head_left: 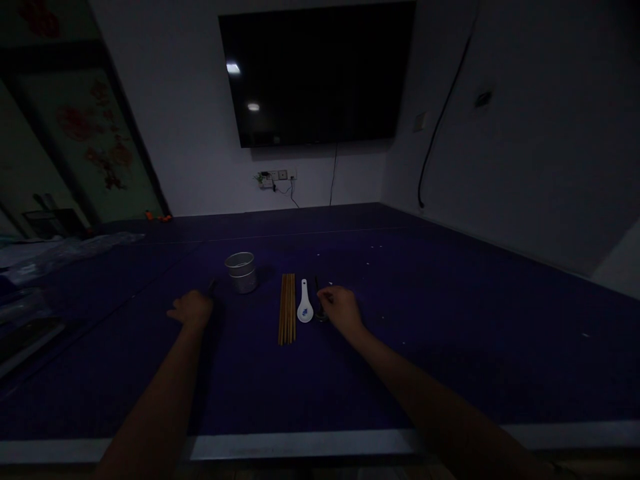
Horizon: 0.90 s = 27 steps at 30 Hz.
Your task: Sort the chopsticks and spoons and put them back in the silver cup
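Observation:
My right hand pinches a dark metal spoon, whose handle points away from me and whose bowl is partly covered by my fingers. Just left of it lies a white ceramic soup spoon with a blue mark in its bowl. Beside that, several wooden chopsticks lie side by side, lengthwise to me. A grey metal cup stands upright farther left. My left hand is curled on the table, left of the cup. A thin dark piece sticks out past its fingers; its kind is too dim to tell.
The purple table has a pale front edge and small white scraps on its right half. Clear plastic wrapping and a dark flat object lie at the left. Behind are a wall-mounted television and sockets.

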Motion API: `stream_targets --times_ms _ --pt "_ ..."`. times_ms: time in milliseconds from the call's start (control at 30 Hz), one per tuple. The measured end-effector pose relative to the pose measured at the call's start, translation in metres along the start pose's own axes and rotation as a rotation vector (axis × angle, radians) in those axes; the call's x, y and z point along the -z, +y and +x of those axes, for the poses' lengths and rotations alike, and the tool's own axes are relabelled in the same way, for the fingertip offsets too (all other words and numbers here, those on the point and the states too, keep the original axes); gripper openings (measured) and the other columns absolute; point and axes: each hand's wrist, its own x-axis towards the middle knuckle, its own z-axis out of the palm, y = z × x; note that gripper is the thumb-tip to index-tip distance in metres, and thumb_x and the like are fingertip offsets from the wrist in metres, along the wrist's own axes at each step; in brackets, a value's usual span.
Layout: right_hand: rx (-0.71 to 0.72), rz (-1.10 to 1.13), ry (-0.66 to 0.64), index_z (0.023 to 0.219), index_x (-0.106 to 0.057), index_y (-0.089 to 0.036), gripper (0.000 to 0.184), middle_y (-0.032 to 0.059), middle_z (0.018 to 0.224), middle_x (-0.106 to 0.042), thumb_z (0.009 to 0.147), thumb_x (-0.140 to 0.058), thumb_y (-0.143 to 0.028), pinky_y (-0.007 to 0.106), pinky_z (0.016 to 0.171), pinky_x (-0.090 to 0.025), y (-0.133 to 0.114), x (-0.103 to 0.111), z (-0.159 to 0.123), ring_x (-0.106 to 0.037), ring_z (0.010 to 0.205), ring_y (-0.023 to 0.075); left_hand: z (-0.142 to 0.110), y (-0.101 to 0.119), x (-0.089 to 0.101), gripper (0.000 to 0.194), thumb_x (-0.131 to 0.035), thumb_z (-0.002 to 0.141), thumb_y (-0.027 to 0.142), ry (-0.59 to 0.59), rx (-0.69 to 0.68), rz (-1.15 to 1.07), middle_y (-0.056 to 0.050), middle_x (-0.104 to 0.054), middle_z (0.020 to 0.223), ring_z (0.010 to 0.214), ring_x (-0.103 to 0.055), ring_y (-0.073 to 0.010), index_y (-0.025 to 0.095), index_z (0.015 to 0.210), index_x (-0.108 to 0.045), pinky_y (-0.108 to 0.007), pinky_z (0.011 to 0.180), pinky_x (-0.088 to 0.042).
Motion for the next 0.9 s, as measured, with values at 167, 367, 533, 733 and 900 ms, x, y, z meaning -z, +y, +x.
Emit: stream_targets --times_ms 167,367,533,733,900 --pt "0.020 0.012 0.046 0.084 -0.075 -0.020 0.022 0.0062 0.087 -0.074 0.086 -0.053 -0.017 0.028 0.076 -0.050 -0.004 0.003 0.000 -0.068 0.081 0.0193 -0.008 0.025 0.026 0.027 -0.039 0.086 0.024 0.365 0.066 -0.241 -0.019 -0.064 0.103 0.103 -0.058 -0.0328 0.013 0.103 -0.056 -0.054 0.089 -0.040" --pt "0.144 0.124 0.120 0.097 -0.074 -0.019 0.027 0.0088 0.096 -0.074 0.091 -0.049 -0.028 0.030 0.081 -0.050 -0.021 0.009 -0.006 -0.067 0.086 0.0196 -0.049 0.067 0.028 0.021 -0.043 0.090 0.034 0.627 -0.553 -0.563 -0.008 -0.060 0.086 0.085 -0.057 -0.0235 0.017 0.091 -0.055 -0.040 0.079 -0.045" --pt "0.220 0.255 0.039 0.111 -0.069 -0.023 0.030 0.0066 0.102 -0.072 0.092 -0.048 -0.035 0.029 0.080 -0.049 -0.035 0.014 -0.014 -0.066 0.087 0.0181 -0.108 0.100 0.003 0.012 -0.046 0.092 0.024 0.393 -1.125 -0.602 -0.004 -0.063 0.079 0.076 -0.060 -0.0164 0.019 0.088 -0.056 -0.029 0.069 -0.047" --pt "0.180 0.483 0.013 0.082 -0.068 -0.020 0.030 0.0052 0.087 -0.071 0.091 -0.048 -0.039 0.028 0.074 -0.050 -0.037 0.015 -0.009 -0.063 0.078 0.0166 -0.131 0.110 -0.012 0.016 -0.042 0.096 0.026 0.179 -1.203 -0.622 -0.006 -0.065 0.084 0.079 -0.062 -0.0152 0.018 0.096 -0.056 -0.026 0.069 -0.049" --pt "0.086 0.592 -0.001 0.071 -0.059 -0.020 0.040 0.0005 0.066 -0.063 0.090 -0.046 -0.052 0.022 0.054 -0.046 -0.036 0.017 -0.002 -0.059 0.059 0.0130 -0.131 0.106 -0.003 0.025 -0.038 0.097 0.030 0.075 -1.197 -0.604 -0.008 -0.066 0.091 0.085 -0.062 -0.0172 0.018 0.107 -0.057 -0.029 0.073 -0.050"
